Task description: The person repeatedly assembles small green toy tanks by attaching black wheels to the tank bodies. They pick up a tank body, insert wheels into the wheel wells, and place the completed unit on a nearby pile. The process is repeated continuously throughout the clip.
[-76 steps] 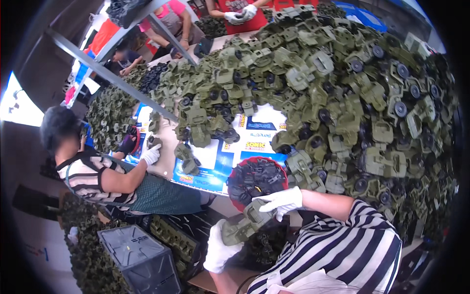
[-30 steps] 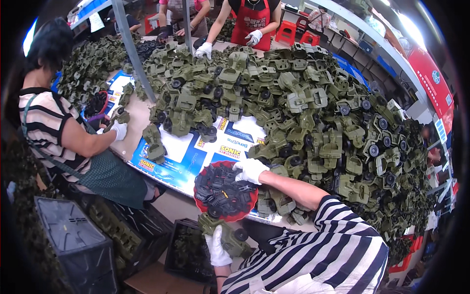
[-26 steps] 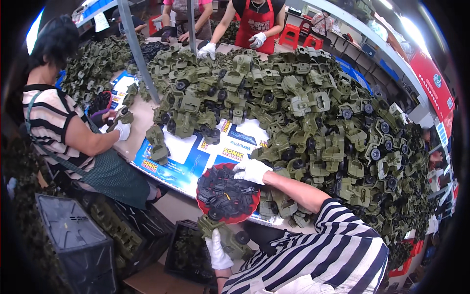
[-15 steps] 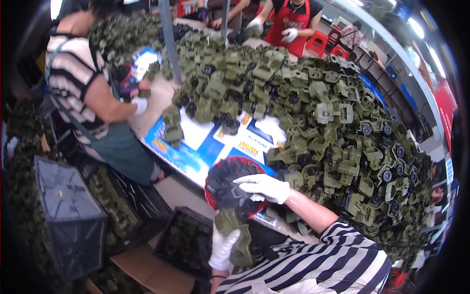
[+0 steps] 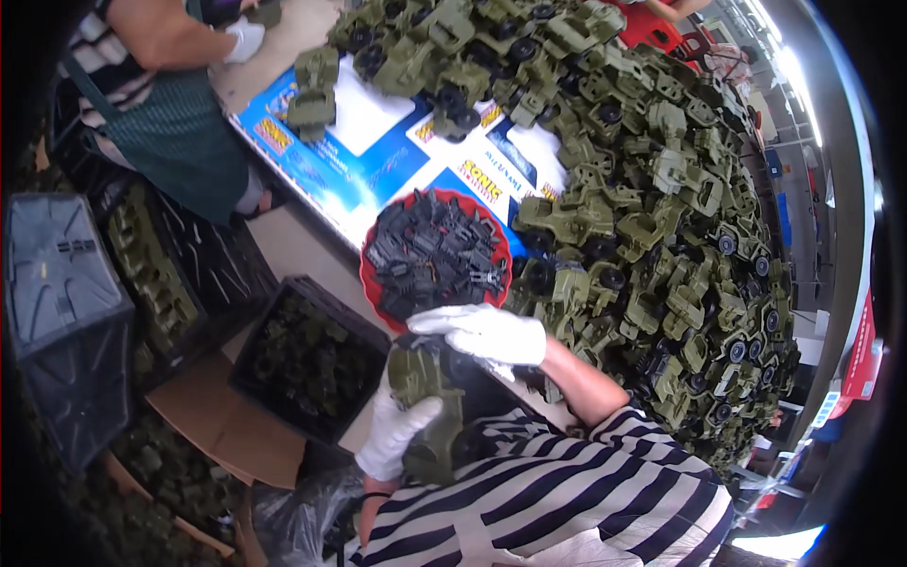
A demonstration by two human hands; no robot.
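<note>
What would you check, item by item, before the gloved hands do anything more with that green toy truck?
1. Left hand has a grip on the green toy truck: ok, fingers wrap its side.
2. Right hand is on the truck's top: ok, though whether it holds a black part cannot be told.
3. Red bowl has black parts: ok, it is heaped.
4. Bowl sits close to the hands: ok, just beyond the right hand.
5. Black crate of green pieces is open beside the left hand: ok.
6. Pile of green toy trucks is stable: cannot tell.
</note>
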